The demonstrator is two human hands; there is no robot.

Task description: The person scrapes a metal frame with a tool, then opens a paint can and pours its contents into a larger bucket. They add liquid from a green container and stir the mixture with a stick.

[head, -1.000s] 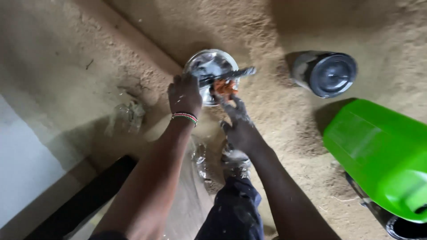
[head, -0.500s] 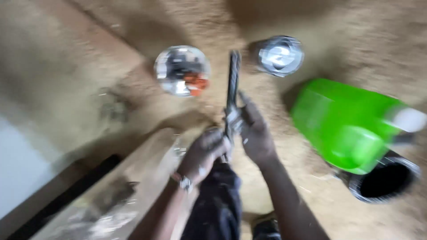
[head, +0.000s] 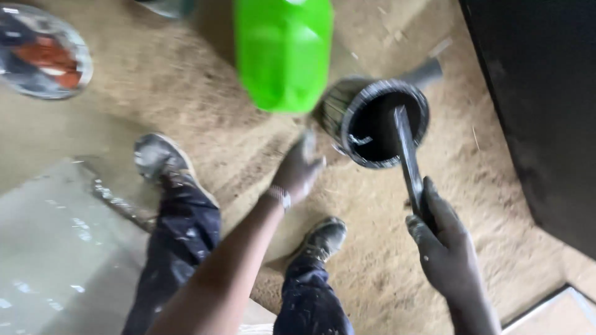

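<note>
Clamped around the lower end of a long dark stick (head: 406,155), the right hand (head: 444,248) has its fingers wrapped tight on the shaft, so that grip is closed on the tool. The stick's far end sits inside the black bucket (head: 388,124), dipped into the dark contents, and its long axis runs from the bucket's middle down and slightly rightward toward the right hand. So the bucket lies straight ahead of that grip, up along the line of the stick.

Left of the bucket and just beside its rim, the left hand (head: 298,170) reaches forward with its fingers loosely spread; it is motion-blurred, and whether it touches the bucket's wall cannot be told. It holds nothing that shows. Of the two hands it is the nearer to the bucket itself, while the right one stays back at the stick's end.

A bright green jerrycan (head: 282,53) stands just up-left of the bucket, overlapping its edge in view. Far to the bucket's left lies a round shiny tin (head: 43,53) with something orange inside. Below the bucket, the person's two paint-spattered shoes rest on the sawdust-covered floor (head: 186,105).
</note>
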